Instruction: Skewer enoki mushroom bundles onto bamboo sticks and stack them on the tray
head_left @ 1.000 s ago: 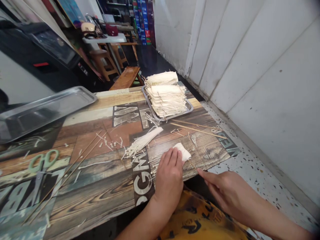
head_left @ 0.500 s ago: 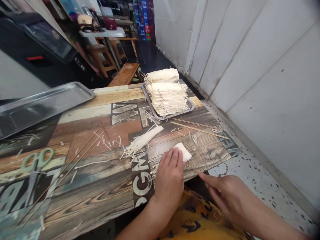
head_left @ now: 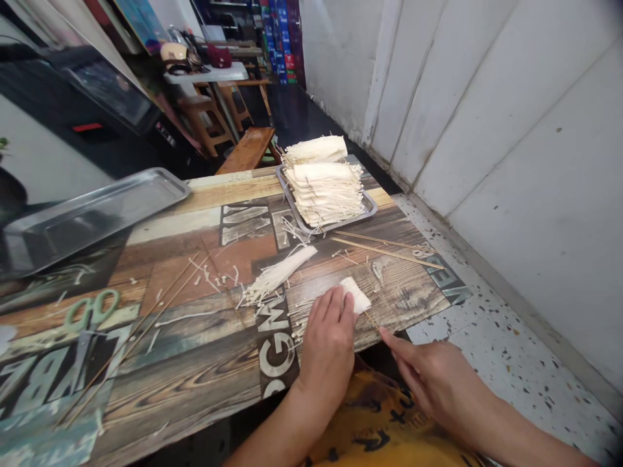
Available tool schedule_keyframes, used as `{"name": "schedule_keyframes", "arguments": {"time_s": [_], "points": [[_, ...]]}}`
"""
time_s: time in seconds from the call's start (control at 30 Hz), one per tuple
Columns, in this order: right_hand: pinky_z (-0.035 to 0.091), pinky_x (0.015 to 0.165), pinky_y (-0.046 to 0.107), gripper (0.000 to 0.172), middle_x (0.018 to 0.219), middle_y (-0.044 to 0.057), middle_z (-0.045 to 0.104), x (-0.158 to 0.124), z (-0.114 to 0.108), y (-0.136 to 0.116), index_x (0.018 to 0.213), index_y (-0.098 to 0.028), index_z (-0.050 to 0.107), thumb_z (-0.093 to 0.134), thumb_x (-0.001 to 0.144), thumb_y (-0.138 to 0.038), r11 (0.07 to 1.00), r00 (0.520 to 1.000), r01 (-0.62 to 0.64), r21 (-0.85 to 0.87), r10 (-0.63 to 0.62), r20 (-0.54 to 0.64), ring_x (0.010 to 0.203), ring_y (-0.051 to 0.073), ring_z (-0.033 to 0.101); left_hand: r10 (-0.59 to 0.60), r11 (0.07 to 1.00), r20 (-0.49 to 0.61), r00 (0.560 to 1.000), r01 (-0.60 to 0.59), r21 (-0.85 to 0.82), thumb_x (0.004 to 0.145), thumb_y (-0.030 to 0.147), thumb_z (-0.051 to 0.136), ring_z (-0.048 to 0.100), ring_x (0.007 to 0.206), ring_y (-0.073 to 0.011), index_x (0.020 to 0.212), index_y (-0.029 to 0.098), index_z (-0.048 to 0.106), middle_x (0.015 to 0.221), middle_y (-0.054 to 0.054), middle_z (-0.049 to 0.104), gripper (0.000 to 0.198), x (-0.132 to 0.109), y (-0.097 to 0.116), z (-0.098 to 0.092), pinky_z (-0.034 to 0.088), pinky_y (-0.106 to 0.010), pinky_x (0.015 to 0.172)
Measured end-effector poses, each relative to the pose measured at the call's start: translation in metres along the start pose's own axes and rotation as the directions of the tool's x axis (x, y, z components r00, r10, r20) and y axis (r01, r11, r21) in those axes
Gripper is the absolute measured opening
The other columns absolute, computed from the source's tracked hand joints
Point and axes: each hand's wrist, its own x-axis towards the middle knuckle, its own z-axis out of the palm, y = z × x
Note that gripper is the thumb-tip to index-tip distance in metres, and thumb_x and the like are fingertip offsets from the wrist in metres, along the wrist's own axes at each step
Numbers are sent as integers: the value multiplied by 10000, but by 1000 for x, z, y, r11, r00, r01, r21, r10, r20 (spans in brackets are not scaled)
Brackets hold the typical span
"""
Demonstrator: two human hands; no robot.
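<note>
My left hand (head_left: pixel 331 327) lies over a white enoki mushroom bundle (head_left: pixel 356 296), pressing it on the patterned table (head_left: pixel 195 363), its fingers together. Between the fingertips of my right hand (head_left: pixel 418 363) is a thin wooden skewer (head_left: pixel 372 320), whose far end meets the bundle's cut base. Thin stems show left of my left hand. Another enoki bundle (head_left: pixel 282 272) rests loose just beyond it. Farther back, a metal tray (head_left: pixel 311 228) holds a stack of flattened enoki bundles (head_left: pixel 324 188) with skewer ends showing.
Skewers (head_left: pixel 389 250) lie right of the tray, and two more (head_left: pixel 141 334) at left. Green-handled scissors (head_left: pixel 92 311) lie near stray stems. A long metal tray (head_left: pixel 97 220) sits back left. A wall (head_left: pixel 487 117) rises at right.
My right hand has moved slightly left, toward the bundle, with the skewer between its fingertips. My left hand stays on the bundle. The view has shifted a little to the left.
</note>
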Motion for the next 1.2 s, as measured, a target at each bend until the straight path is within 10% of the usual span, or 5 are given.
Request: {"name": "schedule_keyframes", "arguments": {"time_s": [1.2], "points": [[348, 488, 256, 554, 633, -24, 616, -10, 35, 25, 1471, -112, 270, 373, 927, -93, 966, 945, 253, -51, -258, -199, 497, 118, 519, -54, 998, 56, 997, 55, -9, 924, 156, 491, 508, 1193, -300, 1195, 114, 548, 1295, -163, 579, 279, 3, 1, -2, 467, -464, 951]]}}
